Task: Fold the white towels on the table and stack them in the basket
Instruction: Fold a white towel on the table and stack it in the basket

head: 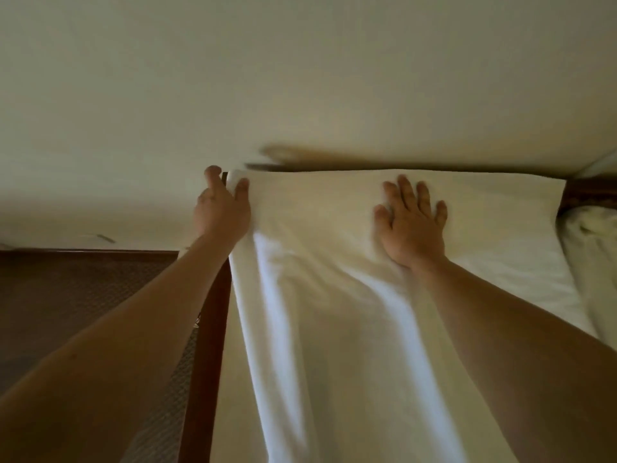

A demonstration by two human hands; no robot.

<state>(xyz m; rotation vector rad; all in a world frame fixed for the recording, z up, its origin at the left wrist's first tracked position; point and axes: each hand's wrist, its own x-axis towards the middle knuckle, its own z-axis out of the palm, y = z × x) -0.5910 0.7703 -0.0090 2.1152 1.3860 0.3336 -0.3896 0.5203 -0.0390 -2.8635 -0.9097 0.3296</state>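
A: What am I looking at from here, biggest thing first?

B: I see the large white terry towel (334, 295) spread along the dark brown wooden table (203, 362), running from the near edge to the far edge by the wall. A second rumpled white towel (591, 248) lies just beside it on the right. I can't make out the basket for certain.

A: How should this step go?

B: I judge it's flattening before the fold. I'd sweep outward from the middle, keep the far corner pinned, and square the edges so the fold lands even.

A: And the hands?

B: My left hand (222, 208) pinches the far-left corner, thumb and fingers curled over it. My right hand (412, 222) lies flat, fingers spread, pressing the cloth. They're well apart, both arms stretched forward.
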